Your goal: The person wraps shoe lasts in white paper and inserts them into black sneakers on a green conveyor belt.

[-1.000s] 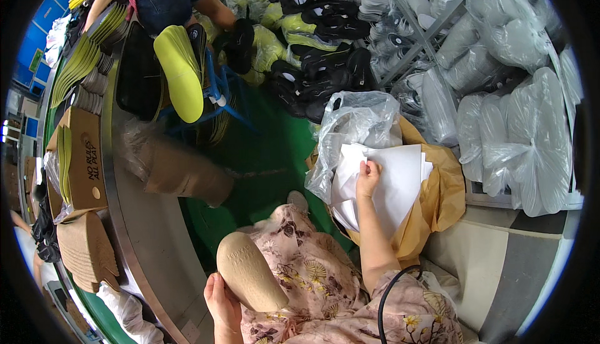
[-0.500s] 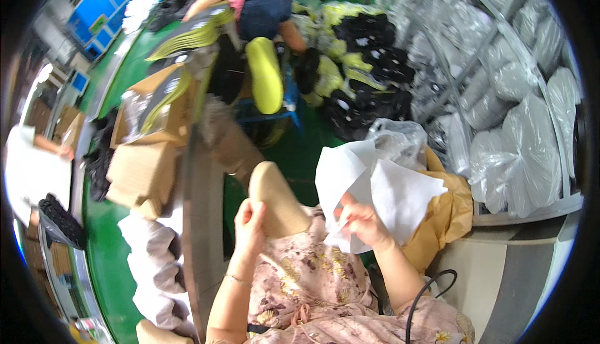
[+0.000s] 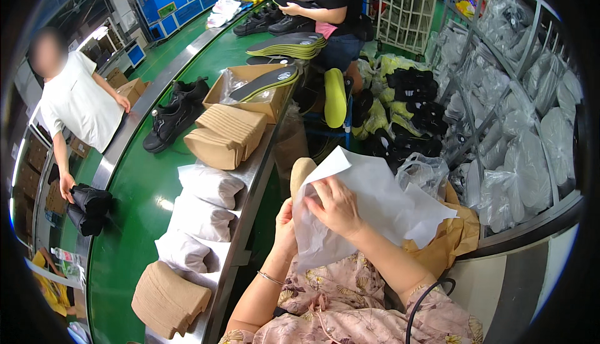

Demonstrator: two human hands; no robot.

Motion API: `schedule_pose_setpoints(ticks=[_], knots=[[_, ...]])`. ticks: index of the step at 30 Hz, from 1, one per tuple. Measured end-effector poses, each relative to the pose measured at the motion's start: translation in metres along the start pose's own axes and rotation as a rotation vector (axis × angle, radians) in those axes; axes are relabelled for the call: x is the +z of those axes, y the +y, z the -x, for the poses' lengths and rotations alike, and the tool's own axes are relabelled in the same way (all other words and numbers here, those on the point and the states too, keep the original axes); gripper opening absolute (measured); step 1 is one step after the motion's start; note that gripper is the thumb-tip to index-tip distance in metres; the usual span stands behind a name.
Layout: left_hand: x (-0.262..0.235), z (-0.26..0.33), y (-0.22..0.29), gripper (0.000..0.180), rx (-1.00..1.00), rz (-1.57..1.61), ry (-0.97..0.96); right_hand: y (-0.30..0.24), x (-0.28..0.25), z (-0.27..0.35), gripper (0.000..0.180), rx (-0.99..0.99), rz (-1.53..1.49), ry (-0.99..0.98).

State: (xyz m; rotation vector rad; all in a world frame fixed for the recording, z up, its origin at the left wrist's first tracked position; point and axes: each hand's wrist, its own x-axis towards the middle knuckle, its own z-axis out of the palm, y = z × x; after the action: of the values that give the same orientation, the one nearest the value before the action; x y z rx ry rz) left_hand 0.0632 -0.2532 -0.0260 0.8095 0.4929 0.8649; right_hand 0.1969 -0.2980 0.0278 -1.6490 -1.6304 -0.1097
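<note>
My left hand (image 3: 285, 228) is closed round a tan moulded-card shoe insert (image 3: 301, 170), whose rounded end shows above the fingers. A large thin sheet of white tissue paper (image 3: 387, 194) lies over the insert's front and hides its lower part. With bent fingers, my right hand (image 3: 339, 208) grips the sheet against the insert. To the left, white paper-wrapped bundles (image 3: 203, 219) lie in a row on a steel ledge (image 3: 250, 219). Stacked tan inserts (image 3: 226, 133) stand beyond them, and another tan stack (image 3: 169, 297) sits at the near end.
Brown paper (image 3: 456, 228) lies under the sheet at my right, beside a metal rack (image 3: 512, 200) of plastic-bagged items. A green conveyor (image 3: 134, 219) carries black shoes (image 3: 169, 119). Insoles (image 3: 269, 81) top an open carton (image 3: 234, 97). One co-worker (image 3: 84, 94) holds black shoes; another person (image 3: 337, 6) works ahead.
My right hand has brought the paper sheet left onto the insert, and both hands are now together. The insert has gone from fully visible to mostly covered. The view has shifted left.
</note>
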Motion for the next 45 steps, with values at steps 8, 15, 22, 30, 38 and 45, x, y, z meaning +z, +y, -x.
schedule_pose_setpoints(ticks=[8, 15, 22, 30, 38, 45], knots=[[-0.017, 0.026, 0.016, 0.027, -0.055, 0.206, -0.060, -0.029, -0.003, -0.009, 0.060, -0.046, -0.087, -0.286], [-0.029, 0.036, 0.013, 0.031, 0.044, 0.133, -0.058, -0.051, -0.021, -0.034, 0.055, 0.096, -0.095, -0.429], [-0.035, 0.051, 0.023, 0.025, 0.046, 0.244, -0.079, -0.058, 0.001, -0.031, 0.079, 0.027, -0.201, -0.418], [-0.050, 0.052, 0.041, 0.029, -0.008, 0.232, -0.128, -0.082, 0.000, -0.041, 0.084, 0.088, -0.021, -0.466], [0.000, 0.091, 0.099, 0.025, 0.671, -0.654, 0.423, -0.053, -0.015, -0.065, 0.075, 0.149, 0.317, 0.032], [0.003, 0.054, 0.051, 0.061, 0.512, -0.193, -0.006, -0.131, 0.008, -0.044, 0.070, 0.035, 0.202, 0.103]])
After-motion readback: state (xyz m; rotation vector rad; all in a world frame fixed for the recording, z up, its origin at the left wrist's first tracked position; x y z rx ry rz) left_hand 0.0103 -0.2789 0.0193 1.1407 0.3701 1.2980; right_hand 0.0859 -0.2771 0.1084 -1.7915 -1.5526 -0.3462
